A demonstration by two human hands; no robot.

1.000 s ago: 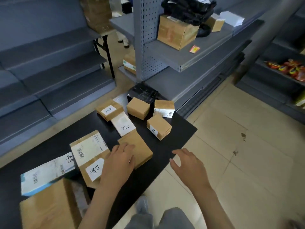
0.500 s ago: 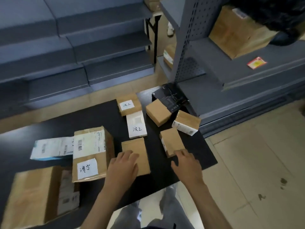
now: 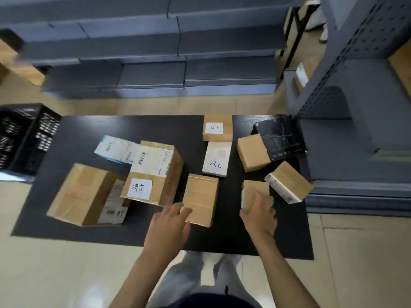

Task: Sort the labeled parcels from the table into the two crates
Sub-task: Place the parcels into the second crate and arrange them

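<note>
Several parcels lie on the black table (image 3: 66, 230). My left hand (image 3: 169, 221) holds the near left corner of a flat brown parcel (image 3: 201, 196), fingers on top and thumb at its near edge. My right hand (image 3: 259, 213) grips the near end of a small brown box (image 3: 255, 190). A taped box with a white handwritten label (image 3: 153, 174) leans on a larger brown box (image 3: 82, 194). Two more labelled parcels, one brown (image 3: 216, 127) and one white (image 3: 216, 158), lie further back. A black crate (image 3: 24, 134) stands at the table's left end.
A white and blue parcel (image 3: 115, 150), a plain brown box (image 3: 252, 152), a black box (image 3: 280, 136) and a brown box with a white side (image 3: 289, 181) also lie on the table. Grey metal shelving (image 3: 355, 107) stands close on the right, more shelves behind.
The view has swung left and down over the table. My right hand moved from the air onto the small brown box and closed on it. My left hand slid to the flat parcel's corner.
</note>
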